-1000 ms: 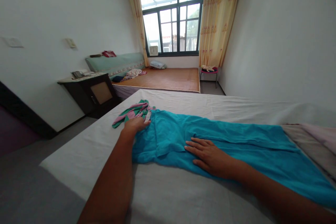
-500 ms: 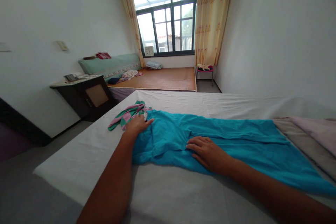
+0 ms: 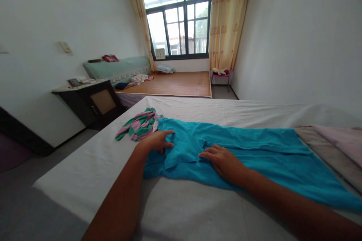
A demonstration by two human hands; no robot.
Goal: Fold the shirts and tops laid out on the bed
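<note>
A turquoise garment (image 3: 263, 150), which looks like a pair of trousers, lies stretched across the white-sheeted bed (image 3: 181, 211), with creases and a folded edge in its middle. My left hand (image 3: 157, 141) is over its left end, thumb and forefinger spread apart and nothing held. Palm down, my right hand (image 3: 226, 163) rests on the garment's middle beside the fold, its fingers reaching left over the cloth. Just past my left hand a crumpled pink and green cloth (image 3: 138, 124) lies on the sheet.
Grey and pink fabric (image 3: 339, 147) lies at the bed's right end. Beyond stands a second bed with a brown mat (image 3: 181, 83). A dark cabinet (image 3: 98, 103) is at the left, and a pink stool (image 3: 221, 73) stands by the right curtain (image 3: 226, 19).
My left hand has moved right and a little nearer, off the garment's far left edge, and its fingers have spread. My right hand's fingers have shifted slightly on the cloth.
</note>
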